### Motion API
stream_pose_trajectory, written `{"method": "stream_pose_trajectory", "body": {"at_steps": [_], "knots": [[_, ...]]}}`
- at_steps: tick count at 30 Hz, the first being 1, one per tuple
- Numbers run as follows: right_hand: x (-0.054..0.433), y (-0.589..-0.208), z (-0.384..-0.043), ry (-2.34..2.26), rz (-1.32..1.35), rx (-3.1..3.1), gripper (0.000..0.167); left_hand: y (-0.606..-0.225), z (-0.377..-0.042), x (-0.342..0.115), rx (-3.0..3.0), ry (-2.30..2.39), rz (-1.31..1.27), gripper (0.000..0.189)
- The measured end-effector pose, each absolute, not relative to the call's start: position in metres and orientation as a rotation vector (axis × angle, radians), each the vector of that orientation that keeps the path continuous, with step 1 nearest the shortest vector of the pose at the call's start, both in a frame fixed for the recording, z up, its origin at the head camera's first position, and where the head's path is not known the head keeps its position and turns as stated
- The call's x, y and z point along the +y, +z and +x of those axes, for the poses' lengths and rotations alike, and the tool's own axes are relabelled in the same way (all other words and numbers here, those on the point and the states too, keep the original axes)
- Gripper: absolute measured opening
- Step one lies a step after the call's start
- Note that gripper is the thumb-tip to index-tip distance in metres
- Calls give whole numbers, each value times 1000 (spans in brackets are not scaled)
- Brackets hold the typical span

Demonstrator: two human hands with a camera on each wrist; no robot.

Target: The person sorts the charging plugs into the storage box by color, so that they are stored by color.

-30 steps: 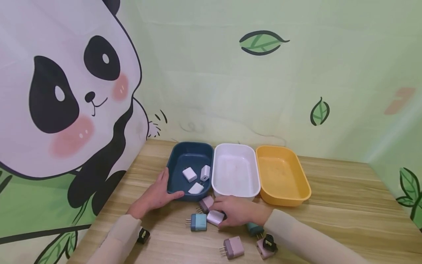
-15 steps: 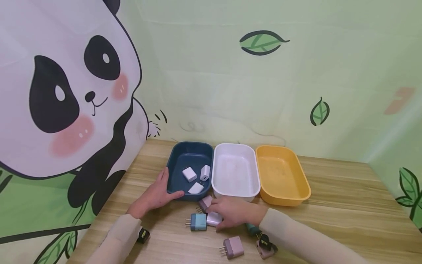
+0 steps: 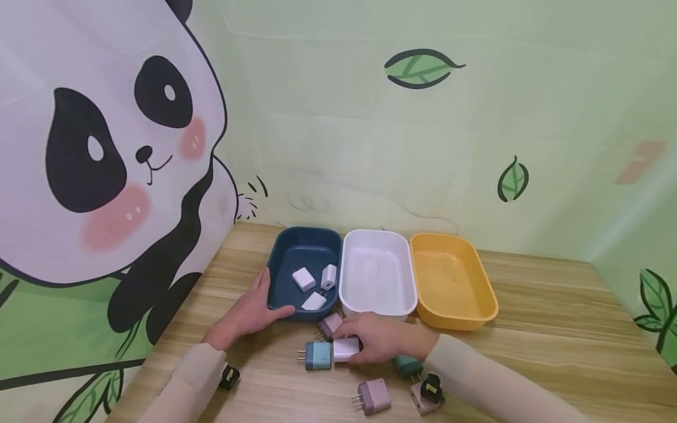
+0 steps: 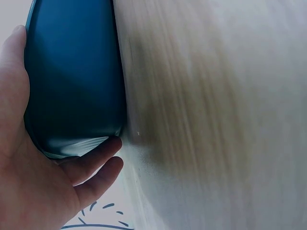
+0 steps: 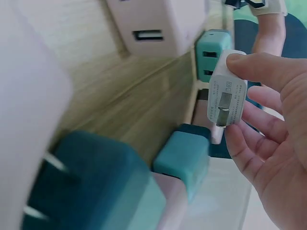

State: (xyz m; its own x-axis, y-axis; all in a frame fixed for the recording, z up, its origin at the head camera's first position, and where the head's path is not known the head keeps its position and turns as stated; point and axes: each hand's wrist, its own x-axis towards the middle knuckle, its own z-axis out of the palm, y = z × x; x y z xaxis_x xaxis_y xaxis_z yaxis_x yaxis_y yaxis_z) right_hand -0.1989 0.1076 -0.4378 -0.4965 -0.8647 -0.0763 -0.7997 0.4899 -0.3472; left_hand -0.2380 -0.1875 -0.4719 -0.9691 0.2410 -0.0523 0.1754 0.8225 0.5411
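Observation:
My right hand pinches a white charger plug between thumb and fingers, low over the table in front of the trays. In the right wrist view, the white charger's printed face with a metal prong is turned to the camera. My left hand holds the near left corner of the dark blue tray, thumb at the front rim and fingers along the side. Three white chargers lie inside that tray. Beside the held charger are a teal charger and a pink-purple charger.
A white tray and a yellow tray stand in a row right of the blue one. Nearer me lie a pink charger, a second teal charger and another pink one, partly covered by a black wrist device.
The right hand shifted slightly left, then back right. The white charger in it has turned a little and sits more level. My left hand and the trays have stayed put.

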Motion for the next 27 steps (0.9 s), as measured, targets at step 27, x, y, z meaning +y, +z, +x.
{"method": "stream_pose_trajectory", "body": {"at_steps": [27], "knots": [[150, -411, -209, -665, -1279, 2720, 35, -473, -239, -187, 2900, 839, 368, 116]]}}
